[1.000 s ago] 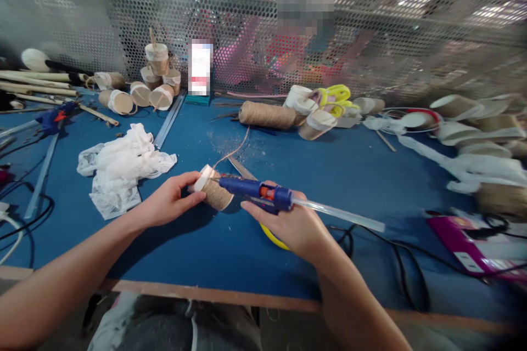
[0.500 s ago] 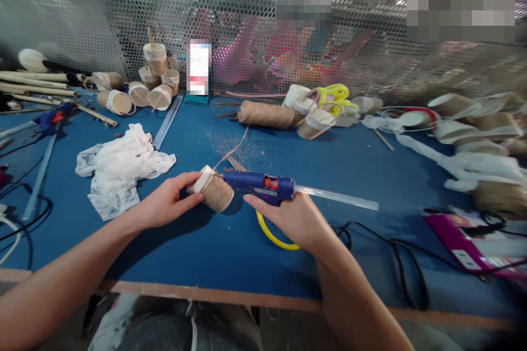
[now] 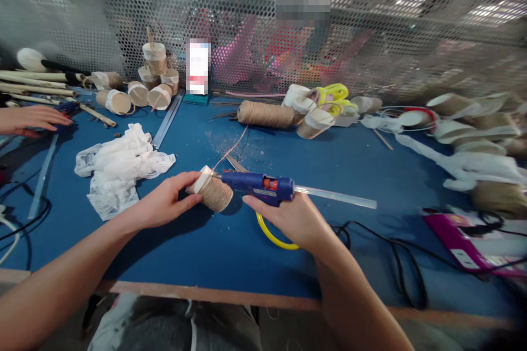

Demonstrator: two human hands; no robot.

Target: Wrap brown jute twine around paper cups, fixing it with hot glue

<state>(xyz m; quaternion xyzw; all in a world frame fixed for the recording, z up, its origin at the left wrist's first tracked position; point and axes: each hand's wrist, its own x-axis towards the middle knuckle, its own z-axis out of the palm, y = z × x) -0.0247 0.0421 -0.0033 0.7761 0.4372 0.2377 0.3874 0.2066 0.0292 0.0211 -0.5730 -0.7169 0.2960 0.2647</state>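
Note:
My left hand (image 3: 175, 200) grips the white rim of a small twine-wrapped cup (image 3: 216, 193), which lies tilted on its side above the blue table. In my right hand (image 3: 294, 216) is a blue glue gun (image 3: 257, 185), its nozzle at the cup's rim where the twine meets it. A clear glue stick (image 3: 335, 196) sticks out of the gun's back end. From the cup a strand of twine (image 3: 231, 148) runs to a twine spool (image 3: 265, 114) lying behind. Scissors with yellow handles (image 3: 274, 237) lie partly hidden under the gun and my right hand.
Crumpled white lace (image 3: 123, 170) lies on the left, with several wrapped cups (image 3: 158, 96) behind it. Another person's hand (image 3: 35, 119) is by a second glue gun (image 3: 66, 112) at far left. Black cable (image 3: 399, 263) and a purple power strip (image 3: 448, 241) lie right. Perforated metal stands behind.
Another person's hand has come in at the far left, over the second glue gun. My own hands, the cup and the glue gun have hardly moved.

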